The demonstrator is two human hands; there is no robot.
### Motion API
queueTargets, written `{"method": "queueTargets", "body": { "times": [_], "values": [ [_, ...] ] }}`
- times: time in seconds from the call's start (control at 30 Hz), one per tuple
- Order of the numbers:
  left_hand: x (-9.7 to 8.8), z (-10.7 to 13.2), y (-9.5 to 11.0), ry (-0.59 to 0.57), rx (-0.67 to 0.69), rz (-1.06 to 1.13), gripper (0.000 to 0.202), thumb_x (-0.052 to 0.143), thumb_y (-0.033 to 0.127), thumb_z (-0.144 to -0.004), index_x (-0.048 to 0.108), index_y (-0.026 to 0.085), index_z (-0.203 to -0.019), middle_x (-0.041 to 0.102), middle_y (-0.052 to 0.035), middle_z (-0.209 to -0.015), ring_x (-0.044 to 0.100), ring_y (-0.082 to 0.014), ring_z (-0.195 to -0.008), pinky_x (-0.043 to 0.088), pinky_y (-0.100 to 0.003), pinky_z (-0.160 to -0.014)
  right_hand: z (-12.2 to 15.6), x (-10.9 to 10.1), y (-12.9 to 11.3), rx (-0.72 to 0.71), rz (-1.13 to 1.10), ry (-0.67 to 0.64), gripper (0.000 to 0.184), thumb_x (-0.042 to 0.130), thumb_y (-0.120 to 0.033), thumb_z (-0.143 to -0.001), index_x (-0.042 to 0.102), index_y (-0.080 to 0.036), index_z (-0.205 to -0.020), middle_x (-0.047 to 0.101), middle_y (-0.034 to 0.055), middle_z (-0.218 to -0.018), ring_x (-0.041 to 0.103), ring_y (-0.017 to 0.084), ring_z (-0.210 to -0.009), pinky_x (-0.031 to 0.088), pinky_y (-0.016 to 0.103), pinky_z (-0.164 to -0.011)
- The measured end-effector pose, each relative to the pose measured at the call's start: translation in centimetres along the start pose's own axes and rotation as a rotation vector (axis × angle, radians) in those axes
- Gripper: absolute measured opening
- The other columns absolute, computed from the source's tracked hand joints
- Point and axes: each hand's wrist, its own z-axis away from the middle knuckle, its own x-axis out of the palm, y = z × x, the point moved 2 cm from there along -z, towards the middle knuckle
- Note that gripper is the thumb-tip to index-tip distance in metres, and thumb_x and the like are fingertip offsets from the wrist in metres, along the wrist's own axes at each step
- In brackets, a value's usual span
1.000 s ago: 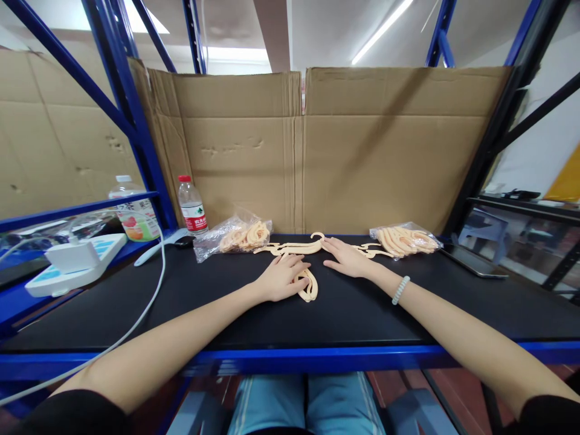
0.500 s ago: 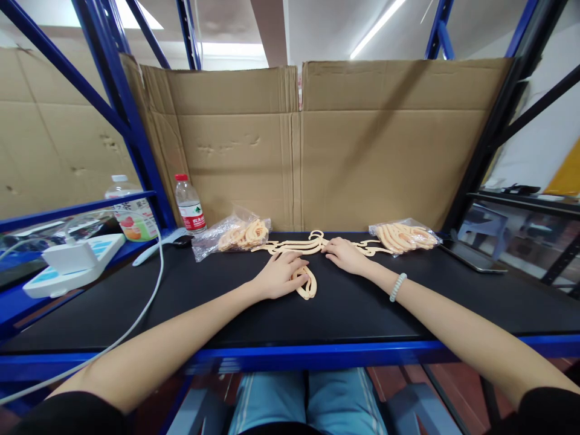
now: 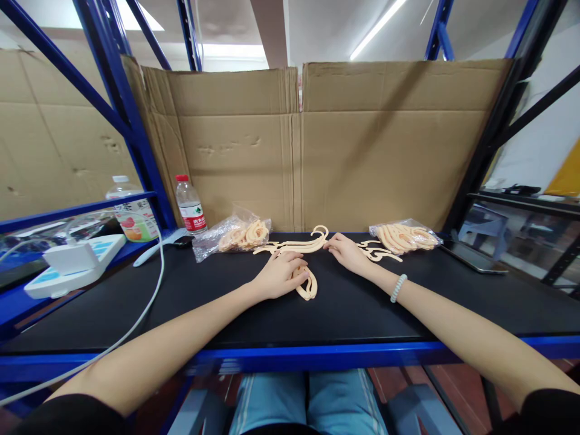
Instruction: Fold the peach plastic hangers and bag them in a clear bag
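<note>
My left hand lies over a folded cream plastic hanger on the black tabletop. Its fingers are slightly spread and rest across the hanger, partly hiding it. Just behind, another cream hanger lies with its hook pointing up toward the cardboard. My right hand has its fingertips pinched together at this hanger's right end. The exact contact is partly hidden by the fingers. More cream hanger pieces stick out to the right, behind the right hand.
Clear bags of cream hanger parts stand back left and back right. A red-capped water bottle, a power strip and a white cable are on the left. A cardboard wall closes the back. A dark flat device lies right.
The rear hanger's hook has shifted right and shows larger. My right hand has moved slightly right, and the pieces behind it have shifted to the right. My left hand stays put.
</note>
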Motion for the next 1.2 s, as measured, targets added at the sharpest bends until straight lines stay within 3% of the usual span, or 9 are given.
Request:
{"method": "queueTargets", "body": {
  "times": [0.17, 0.3, 0.47, 0.6, 0.73, 0.83, 1.0, 1.1, 1.2],
  "values": [
    [-0.1, -0.1, 0.0, 0.007, 0.014, 0.016, 0.039, 0.040, 0.044, -0.092, 0.061, 0.019, -0.112, 0.060, -0.0097, -0.119, 0.048, -0.0260, -0.119, 0.031, -0.044, -0.103, -0.2, -1.4, -1.0, -0.022, 0.034, 0.118, 0.024, 0.043, -0.013, -0.089, 0.065, -0.019, -0.096, 0.053, 0.0058, -0.090, 0.055, 0.017, -0.083, 0.047, 0.031, -0.077],
    [-0.6, -0.2, -0.1, 0.094, -0.002, 0.093, 0.036, 0.042, 0.040, -0.091, 0.060, 0.016, -0.111, 0.062, -0.0107, -0.116, 0.052, -0.0247, -0.113, 0.037, -0.040, -0.100, -0.3, -2.6, -2.1, -0.033, 0.084, 0.184, 0.026, 0.041, -0.015, -0.090, 0.065, -0.021, -0.099, 0.053, 0.0062, -0.090, 0.054, 0.018, -0.083, 0.047, 0.031, -0.074],
    [-1.3, -0.2, -0.5, 0.233, -0.109, 0.166, 0.037, 0.043, 0.043, -0.089, 0.060, 0.016, -0.109, 0.064, -0.0104, -0.111, 0.057, -0.0250, -0.107, 0.041, -0.041, -0.097, -0.3, -4.3, -2.9, -0.037, 0.106, 0.290, 0.027, 0.041, -0.018, -0.091, 0.066, -0.024, -0.101, 0.055, 0.0073, -0.092, 0.054, 0.020, -0.085, 0.047, 0.033, -0.075],
    [-1.4, -0.2, -0.6, 0.225, -0.213, 0.241, 0.038, 0.044, 0.043, -0.087, 0.061, 0.015, -0.106, 0.064, -0.0104, -0.111, 0.057, -0.0256, -0.107, 0.042, -0.040, -0.096, -0.2, -5.8, -3.2, -0.022, 0.080, 0.371, 0.026, 0.042, -0.018, -0.091, 0.066, -0.023, -0.099, 0.054, 0.0072, -0.091, 0.055, 0.020, -0.083, 0.047, 0.035, -0.077],
    [-1.2, -0.3, -0.7, 0.233, -0.320, 0.482, 0.043, 0.048, 0.045, -0.085, 0.055, 0.014, -0.114, 0.064, -0.0118, -0.112, 0.060, -0.0245, -0.103, 0.044, -0.039, -0.092, 0.0, -6.7, -3.6, -0.002, 0.035, 0.423, 0.023, 0.043, -0.019, -0.091, 0.065, -0.022, -0.097, 0.054, 0.0071, -0.090, 0.056, 0.020, -0.081, 0.048, 0.035, -0.076],
    [-1.1, -0.5, -0.8, 0.308, -0.418, 0.777, 0.051, 0.051, 0.049, -0.084, 0.046, 0.014, -0.119, 0.063, -0.0131, -0.110, 0.063, -0.0210, -0.091, 0.049, -0.035, -0.081, 0.1, -6.6, -4.0, -0.005, 0.006, 0.424, 0.019, 0.044, -0.021, -0.091, 0.063, -0.022, -0.095, 0.056, 0.0075, -0.090, 0.057, 0.021, -0.084, 0.048, 0.036, -0.077],
    [-1.5, -0.4, -0.8, 0.471, -0.551, 1.172, 0.040, 0.054, 0.045, -0.084, 0.043, 0.017, -0.110, 0.064, -0.0085, -0.100, 0.063, -0.0102, -0.065, 0.049, -0.025, -0.064, 0.2, -5.5, -4.8, -0.048, -0.035, 0.369, 0.014, 0.045, -0.023, -0.091, 0.058, -0.021, -0.095, 0.058, 0.0086, -0.093, 0.058, 0.021, -0.088, 0.049, 0.036, -0.079],
    [-1.7, -0.3, -0.9, 0.528, -0.531, 1.214, 0.038, 0.054, 0.036, -0.086, 0.039, 0.018, -0.116, 0.065, -0.0050, -0.092, 0.061, -0.0086, -0.059, 0.050, -0.024, -0.061, 0.4, -5.1, -5.3, -0.074, -0.036, 0.330, 0.014, 0.043, -0.023, -0.093, 0.057, -0.022, -0.095, 0.058, 0.0088, -0.093, 0.058, 0.022, -0.090, 0.049, 0.035, -0.080],
    [-1.7, -0.2, -0.9, 0.482, -0.453, 1.106, 0.040, 0.053, 0.038, -0.085, 0.042, 0.016, -0.117, 0.065, -0.0049, -0.088, 0.056, -0.0079, -0.053, 0.048, -0.022, -0.054, 0.5, -4.8, -5.9, -0.094, -0.027, 0.307, 0.013, 0.043, -0.022, -0.093, 0.056, -0.022, -0.095, 0.059, 0.0087, -0.093, 0.058, 0.022, -0.090, 0.049, 0.035, -0.080]
  ]
}}
